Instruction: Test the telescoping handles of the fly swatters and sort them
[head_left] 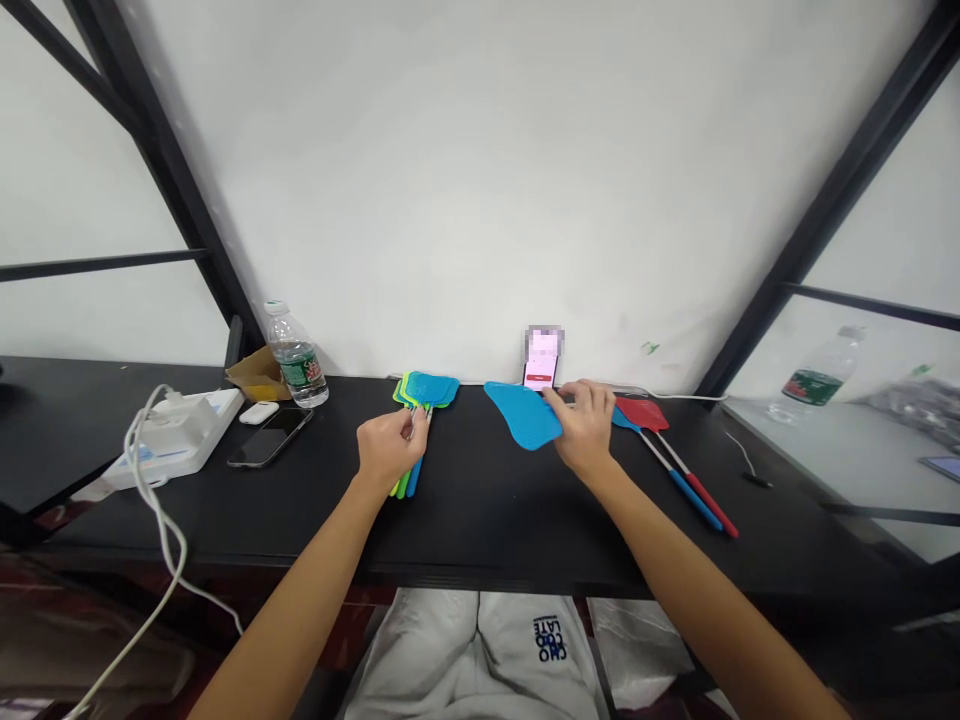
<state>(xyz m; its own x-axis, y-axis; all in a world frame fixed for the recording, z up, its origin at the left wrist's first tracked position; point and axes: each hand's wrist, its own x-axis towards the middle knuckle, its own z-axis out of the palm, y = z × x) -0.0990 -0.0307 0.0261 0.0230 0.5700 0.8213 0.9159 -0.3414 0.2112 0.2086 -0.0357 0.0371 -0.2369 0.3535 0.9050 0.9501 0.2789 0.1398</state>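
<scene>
our left hand (pixel 388 447) pinching a bunch of fly swatters (pixel 432 388), our right hand (pixel 588 428) curled, gripping a blue swatter (pixel 527 418)

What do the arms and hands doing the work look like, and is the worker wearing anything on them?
They're a person's: the left hand and right hand are ungloved, and no sleeve, watch or bracelet shows on the left forearm or right forearm. Below, pale trousers carry dark blue lettering on the right leg.
</scene>
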